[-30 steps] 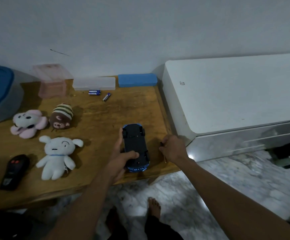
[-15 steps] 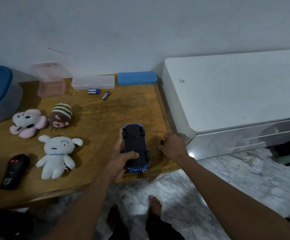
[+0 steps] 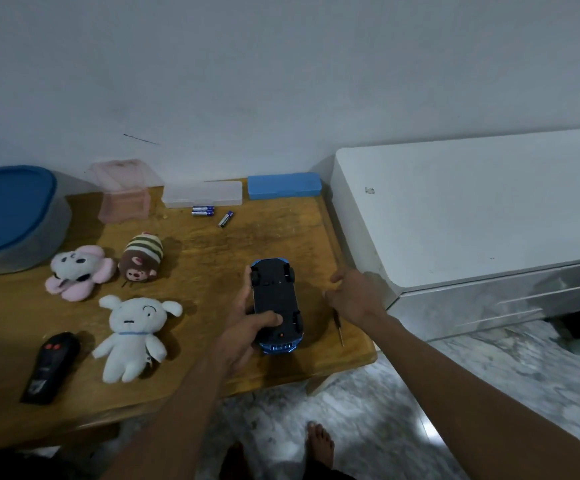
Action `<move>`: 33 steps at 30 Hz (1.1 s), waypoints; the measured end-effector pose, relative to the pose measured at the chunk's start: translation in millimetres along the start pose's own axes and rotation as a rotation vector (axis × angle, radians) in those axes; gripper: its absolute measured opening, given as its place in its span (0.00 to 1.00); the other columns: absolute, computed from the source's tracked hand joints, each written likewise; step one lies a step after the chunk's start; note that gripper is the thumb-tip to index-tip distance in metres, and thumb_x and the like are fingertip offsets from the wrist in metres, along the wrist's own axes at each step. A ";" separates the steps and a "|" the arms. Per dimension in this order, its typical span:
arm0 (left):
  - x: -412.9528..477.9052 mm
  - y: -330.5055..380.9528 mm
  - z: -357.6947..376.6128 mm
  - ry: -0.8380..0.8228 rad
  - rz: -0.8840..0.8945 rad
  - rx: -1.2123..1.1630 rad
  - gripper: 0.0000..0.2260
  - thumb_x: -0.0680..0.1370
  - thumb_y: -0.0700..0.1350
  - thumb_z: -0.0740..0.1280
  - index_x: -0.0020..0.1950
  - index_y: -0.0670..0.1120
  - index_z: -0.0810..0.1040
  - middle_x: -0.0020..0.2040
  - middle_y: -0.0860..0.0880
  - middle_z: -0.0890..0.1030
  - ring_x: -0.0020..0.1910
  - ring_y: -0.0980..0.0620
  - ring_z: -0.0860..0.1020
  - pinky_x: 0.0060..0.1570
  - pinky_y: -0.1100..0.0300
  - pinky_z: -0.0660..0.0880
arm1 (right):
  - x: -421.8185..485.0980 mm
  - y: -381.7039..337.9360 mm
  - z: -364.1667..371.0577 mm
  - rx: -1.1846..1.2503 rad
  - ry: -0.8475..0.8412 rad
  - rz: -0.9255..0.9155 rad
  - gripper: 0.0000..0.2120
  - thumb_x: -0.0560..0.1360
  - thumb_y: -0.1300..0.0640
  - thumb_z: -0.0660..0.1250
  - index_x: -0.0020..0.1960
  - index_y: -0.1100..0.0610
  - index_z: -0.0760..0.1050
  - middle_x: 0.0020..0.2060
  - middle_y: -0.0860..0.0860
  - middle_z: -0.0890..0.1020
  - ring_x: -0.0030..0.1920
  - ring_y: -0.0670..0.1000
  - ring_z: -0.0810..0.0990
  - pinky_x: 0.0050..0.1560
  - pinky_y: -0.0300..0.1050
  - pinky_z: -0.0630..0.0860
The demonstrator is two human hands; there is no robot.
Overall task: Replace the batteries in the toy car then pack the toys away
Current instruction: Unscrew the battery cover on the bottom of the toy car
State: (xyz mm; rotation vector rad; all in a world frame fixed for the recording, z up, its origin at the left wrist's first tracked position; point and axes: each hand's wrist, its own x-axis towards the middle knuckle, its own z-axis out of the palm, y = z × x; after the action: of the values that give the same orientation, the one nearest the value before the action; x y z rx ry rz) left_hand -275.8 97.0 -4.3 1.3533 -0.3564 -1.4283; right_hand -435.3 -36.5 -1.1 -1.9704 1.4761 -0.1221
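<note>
My left hand (image 3: 243, 327) grips the blue toy car (image 3: 276, 303), which is upside down with its black underside facing up near the front right of the wooden table (image 3: 195, 258). My right hand (image 3: 354, 296) rests on the table right of the car, thumb raised. A thin screwdriver (image 3: 339, 329) lies there, its handle end under that hand's heel, so any hold on it is hidden. Three AAA batteries (image 3: 209, 213) lie at the back. The black remote (image 3: 51, 367) sits front left, beside white (image 3: 132, 334), pink (image 3: 79, 271) and brown striped (image 3: 141, 261) plush toys.
A blue-lidded grey tub (image 3: 11, 216) stands at the far left. Along the wall are a pink box (image 3: 124, 192), a clear case (image 3: 202, 194) and a blue case (image 3: 283, 186). A white cabinet (image 3: 472, 209) abuts the table's right edge. Bare feet on marble floor below.
More of the screwdriver shows below my right hand than before, and the thumb has lifted. The left hand keeps the same hold on the car.
</note>
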 end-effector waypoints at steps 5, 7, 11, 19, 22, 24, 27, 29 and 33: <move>5.6 15.0 -6.3 -0.020 0.005 -0.006 0.46 0.72 0.23 0.64 0.76 0.64 0.53 0.62 0.44 0.78 0.60 0.38 0.77 0.61 0.39 0.74 | 4.7 -43.5 -12.9 0.102 -0.032 -0.150 0.14 0.76 0.54 0.67 0.60 0.54 0.73 0.52 0.51 0.80 0.48 0.48 0.78 0.48 0.39 0.75; 8.1 22.1 -7.8 -0.030 0.033 0.015 0.46 0.72 0.23 0.64 0.76 0.64 0.54 0.61 0.45 0.78 0.60 0.38 0.77 0.61 0.39 0.74 | 6.8 -60.4 -15.1 0.119 -0.070 -0.232 0.14 0.75 0.53 0.68 0.59 0.52 0.73 0.50 0.49 0.78 0.54 0.50 0.77 0.58 0.48 0.75; 12.8 41.1 -9.2 -0.056 0.122 0.043 0.41 0.71 0.22 0.63 0.69 0.64 0.62 0.58 0.46 0.79 0.57 0.42 0.79 0.48 0.49 0.79 | 11.2 -89.1 -20.0 0.106 -0.175 -0.347 0.15 0.73 0.53 0.70 0.58 0.49 0.75 0.49 0.47 0.76 0.54 0.51 0.76 0.58 0.52 0.76; 23.5 70.3 -22.5 -0.135 0.185 0.076 0.52 0.68 0.24 0.71 0.76 0.65 0.52 0.66 0.43 0.75 0.62 0.38 0.77 0.61 0.36 0.73 | 28.4 -124.5 -24.5 -0.016 -0.153 -0.505 0.18 0.73 0.55 0.71 0.62 0.49 0.78 0.61 0.51 0.79 0.57 0.49 0.75 0.50 0.34 0.70; 22.3 78.5 -25.9 -0.181 0.180 0.123 0.54 0.69 0.22 0.68 0.76 0.66 0.46 0.66 0.45 0.75 0.61 0.39 0.77 0.59 0.39 0.75 | 31.0 -131.8 -27.4 -0.003 -0.179 -0.515 0.19 0.72 0.58 0.71 0.63 0.50 0.77 0.61 0.53 0.78 0.58 0.51 0.76 0.56 0.41 0.74; 19.4 81.0 -27.8 -0.199 0.168 0.112 0.53 0.70 0.21 0.67 0.76 0.66 0.46 0.65 0.47 0.75 0.61 0.41 0.77 0.56 0.43 0.78 | 32.2 -133.8 -27.8 -0.018 -0.190 -0.523 0.19 0.72 0.58 0.71 0.63 0.50 0.77 0.61 0.53 0.78 0.56 0.50 0.76 0.54 0.40 0.73; 15.6 80.1 -30.2 -0.196 0.165 0.119 0.53 0.69 0.23 0.69 0.76 0.67 0.48 0.66 0.47 0.74 0.62 0.41 0.76 0.56 0.42 0.77 | 32.7 -134.9 -26.9 -0.021 -0.201 -0.532 0.20 0.71 0.57 0.72 0.62 0.49 0.77 0.60 0.52 0.79 0.55 0.48 0.75 0.53 0.40 0.74; 15.5 77.9 -31.2 -0.165 0.176 0.123 0.53 0.69 0.23 0.69 0.76 0.67 0.50 0.65 0.47 0.74 0.62 0.40 0.76 0.57 0.40 0.77 | 31.8 -136.1 -25.6 -0.021 -0.218 -0.527 0.21 0.69 0.55 0.74 0.61 0.48 0.77 0.59 0.51 0.78 0.55 0.49 0.76 0.57 0.45 0.76; 17.7 72.0 -30.7 -0.141 0.191 0.101 0.52 0.68 0.22 0.69 0.75 0.68 0.52 0.66 0.47 0.74 0.63 0.38 0.75 0.59 0.38 0.75 | 28.5 -135.2 -22.4 0.037 -0.213 -0.502 0.19 0.65 0.54 0.77 0.55 0.45 0.77 0.56 0.49 0.78 0.55 0.50 0.77 0.57 0.51 0.77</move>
State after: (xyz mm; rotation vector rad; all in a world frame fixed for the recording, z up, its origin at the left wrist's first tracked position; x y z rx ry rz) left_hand -211.2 69.2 34.3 1.2654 -0.6411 -1.3636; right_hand -324.1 -52.6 82.4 -2.2074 0.8192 -0.1490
